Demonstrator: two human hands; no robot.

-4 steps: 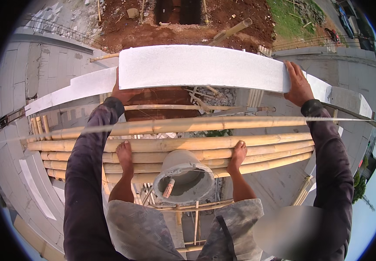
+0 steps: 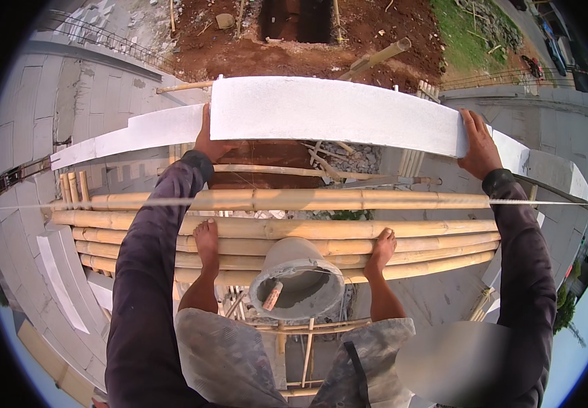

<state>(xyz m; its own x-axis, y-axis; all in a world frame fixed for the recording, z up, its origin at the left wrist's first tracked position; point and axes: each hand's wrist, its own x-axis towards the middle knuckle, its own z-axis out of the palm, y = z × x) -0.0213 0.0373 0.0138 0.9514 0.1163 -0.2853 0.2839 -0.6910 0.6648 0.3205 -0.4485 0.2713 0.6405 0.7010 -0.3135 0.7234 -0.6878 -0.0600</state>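
Note:
A long white wall block (image 2: pixel 335 112) spans the space between my hands, in line with the row of white blocks. My left hand (image 2: pixel 214 139) grips its left end, thumb along the lower edge and the other fingers mostly hidden behind. The right end is in my right hand (image 2: pixel 479 144), fingers wrapped over the end face. Whether the block's underside touches the course beneath cannot be seen. A taut string (image 2: pixel 376 202) crosses in front of me below the block. Between my bare feet stands a grey bucket (image 2: pixel 292 254) with wet mortar, a trowel handle (image 2: pixel 273 296) sticking out.
My feet stand on lashed bamboo poles (image 2: pixel 294 228), with gaps showing a drop below. White blocks (image 2: pixel 148 126) continue at left, and more blocks (image 2: pixel 512 151) at right. Beyond lie red soil (image 2: pixel 222 58) and a dark pit (image 2: pixel 297 24). A bamboo pole (image 2: pixel 376 60) slants up behind the block.
The view has shifted slightly, so most things sit farther right. Block and hands have moved right a little more than my feet. Both grips look the same.

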